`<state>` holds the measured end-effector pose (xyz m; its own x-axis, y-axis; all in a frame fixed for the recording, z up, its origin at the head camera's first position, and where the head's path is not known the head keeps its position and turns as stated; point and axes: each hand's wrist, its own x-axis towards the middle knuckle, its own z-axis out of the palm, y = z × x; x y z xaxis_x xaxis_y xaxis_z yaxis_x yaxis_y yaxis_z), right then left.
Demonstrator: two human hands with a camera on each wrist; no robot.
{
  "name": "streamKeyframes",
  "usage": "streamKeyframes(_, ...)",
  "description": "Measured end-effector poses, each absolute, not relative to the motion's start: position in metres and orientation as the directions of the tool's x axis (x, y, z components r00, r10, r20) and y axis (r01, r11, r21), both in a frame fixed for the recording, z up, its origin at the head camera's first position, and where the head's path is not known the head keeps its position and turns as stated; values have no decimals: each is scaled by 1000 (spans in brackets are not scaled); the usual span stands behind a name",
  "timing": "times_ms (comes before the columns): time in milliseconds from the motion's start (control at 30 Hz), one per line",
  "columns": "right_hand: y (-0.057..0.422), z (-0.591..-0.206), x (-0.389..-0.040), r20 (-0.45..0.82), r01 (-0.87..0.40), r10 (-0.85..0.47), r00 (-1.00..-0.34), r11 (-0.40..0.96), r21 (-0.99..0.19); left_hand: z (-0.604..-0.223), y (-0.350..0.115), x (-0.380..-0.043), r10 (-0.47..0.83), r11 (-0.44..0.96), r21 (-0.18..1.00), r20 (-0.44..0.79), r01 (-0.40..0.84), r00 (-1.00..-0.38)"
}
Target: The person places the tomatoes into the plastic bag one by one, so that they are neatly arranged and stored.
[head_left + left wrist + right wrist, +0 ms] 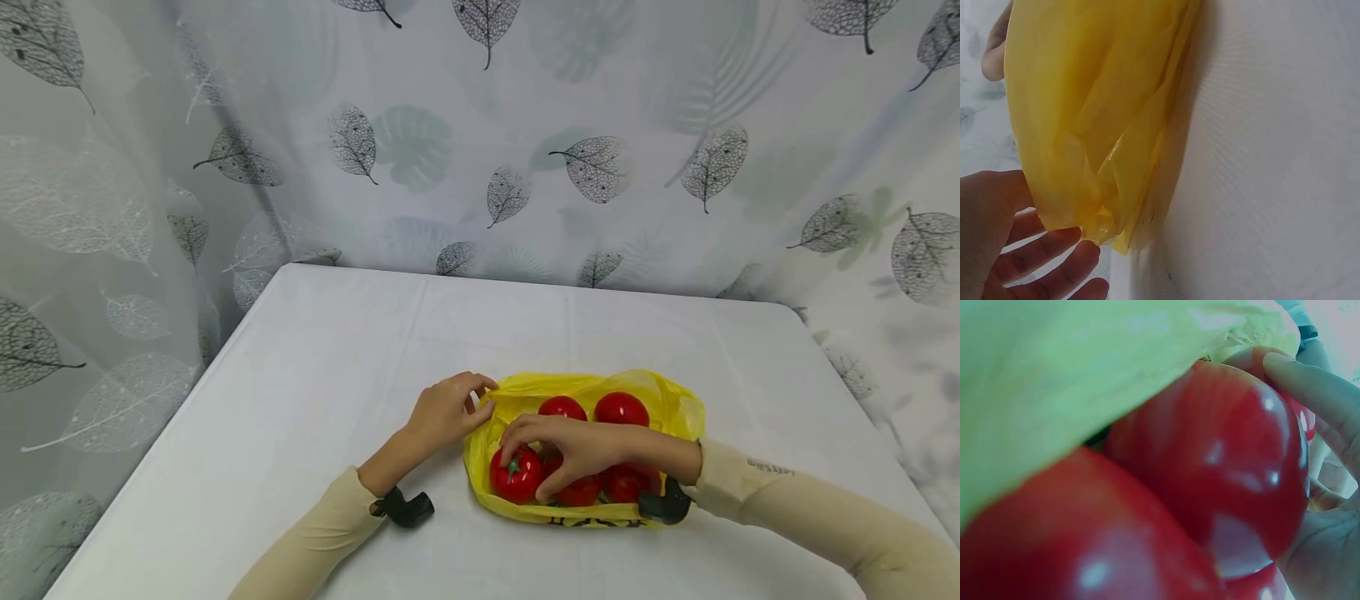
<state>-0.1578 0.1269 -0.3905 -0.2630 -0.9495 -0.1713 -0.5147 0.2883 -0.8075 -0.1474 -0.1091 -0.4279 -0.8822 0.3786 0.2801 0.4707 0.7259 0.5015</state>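
Note:
A yellow plastic bag lies open on its side of the table nearest me, with several shiny red tomatoes inside. My left hand holds the bag's left rim, thumb on one side and fingers on the other; the left wrist view shows its fingers against the yellow film. Over the tomatoes reaches my right hand, its fingers and thumb curved round the leftmost tomato, whose green stem end faces up. In the right wrist view the thumb touches a tomato beyond the nearest ones.
A white cloth covers the table. Behind and beside it hangs a leaf-patterned curtain. Each wrist carries a black camera mount, such as the left one. The bag's near wall bears dark print.

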Motion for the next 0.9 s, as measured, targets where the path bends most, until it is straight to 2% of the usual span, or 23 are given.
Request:
streamKeyframes(367, 128, -384, -156, -185, -505, -951, -248, 290, -813, -427, -111, -146, 383, 721, 502, 287, 478, -878)
streamKeyframes(667, 139, -380, -153, -188, -484, -931, -313, 327, -812, -427, -112, -145, 382, 719, 510, 280, 473, -881)
streamKeyframes(900, 154, -368, -153, -113, -464, -924, -366, 286, -838, -423, -118, -146, 339, 722, 516, 318, 461, -886)
